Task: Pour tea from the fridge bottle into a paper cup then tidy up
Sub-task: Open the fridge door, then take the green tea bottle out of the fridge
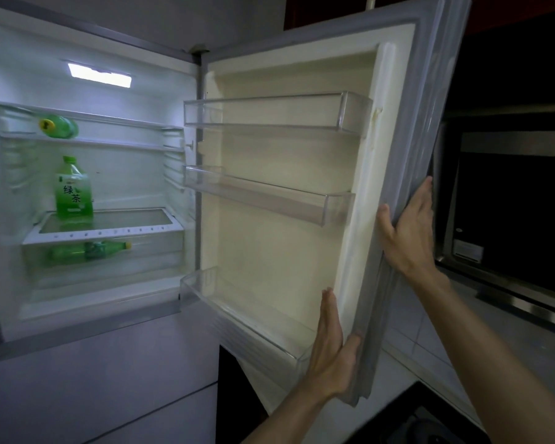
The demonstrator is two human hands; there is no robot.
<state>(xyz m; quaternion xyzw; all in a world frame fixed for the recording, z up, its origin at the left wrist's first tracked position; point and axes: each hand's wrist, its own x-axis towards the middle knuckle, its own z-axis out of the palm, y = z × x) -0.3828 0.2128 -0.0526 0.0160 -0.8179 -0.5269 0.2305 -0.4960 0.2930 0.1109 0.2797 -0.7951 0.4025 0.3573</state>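
Observation:
The fridge stands open with its light on. A green tea bottle (73, 190) with a green label stands upright on the middle glass shelf at the left. A second green bottle (60, 126) lies on the top shelf, and a third (90, 250) lies in the drawer below. The fridge door (279, 225) is swung wide to the right. My left hand (332, 344) lies flat against the door's lower edge, thumb around the rim. My right hand (407, 225) grips the door's outer edge higher up. No paper cup is in view.
Three clear door bins (269, 112) hold nothing. A steel-fronted oven or microwave (510, 203) stands on the white counter (436, 341) at the right behind the door. A dark hob corner (430, 418) shows at the bottom right. The lower fridge drawers (93, 379) are closed.

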